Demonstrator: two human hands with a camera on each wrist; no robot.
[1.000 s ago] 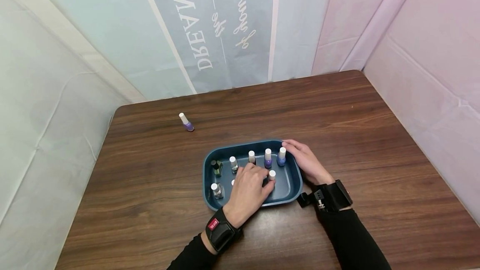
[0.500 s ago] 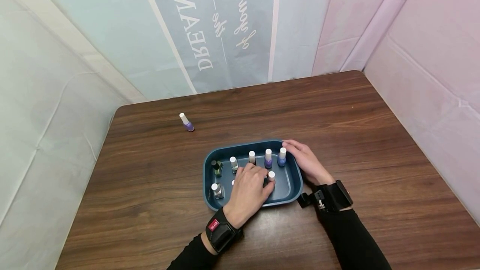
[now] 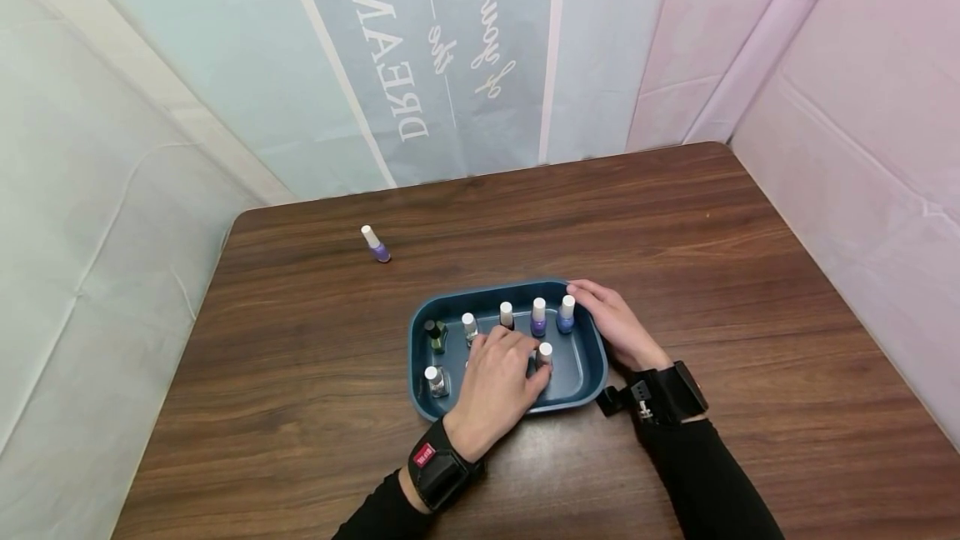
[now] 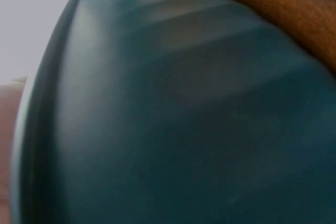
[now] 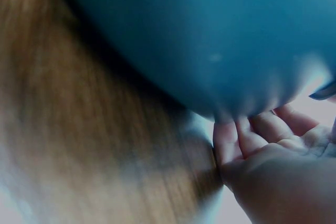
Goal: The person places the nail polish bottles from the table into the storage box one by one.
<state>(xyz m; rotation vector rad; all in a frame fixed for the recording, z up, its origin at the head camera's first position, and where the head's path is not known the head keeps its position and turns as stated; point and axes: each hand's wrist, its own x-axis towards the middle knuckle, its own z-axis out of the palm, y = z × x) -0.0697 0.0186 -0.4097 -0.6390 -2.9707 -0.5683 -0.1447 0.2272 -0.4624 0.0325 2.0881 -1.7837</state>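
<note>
A dark blue tray [image 3: 581, 394] holds several small nail polish bottles. My left hand [image 3: 495, 373] reaches over its front rim and pinches a white-capped nail polish bottle [image 3: 545, 352] between thumb and fingers; the palm hides part of the tray. At the tray's right end, my right hand [image 3: 617, 327] holds the rim, its fingers [image 5: 265, 128] against the outer wall in the right wrist view. A purple bottle [image 3: 538, 319] and a blue one [image 3: 566, 317] stand along the back wall. The left wrist view shows mostly the tray's wall [image 4: 184, 108].
Another purple nail polish bottle [image 3: 377, 246] is on the wooden table [image 3: 300, 340], beyond the tray to the left. In the tray's left part are a green bottle [image 3: 436, 336] and a clear one [image 3: 437, 382]. Fabric curtains [image 3: 480, 65] surround the table's back and sides.
The bottle at my left fingertips has shifted very slightly toward me, and the left wrist sits a touch lower. My right hand and the tray stay in place.
</note>
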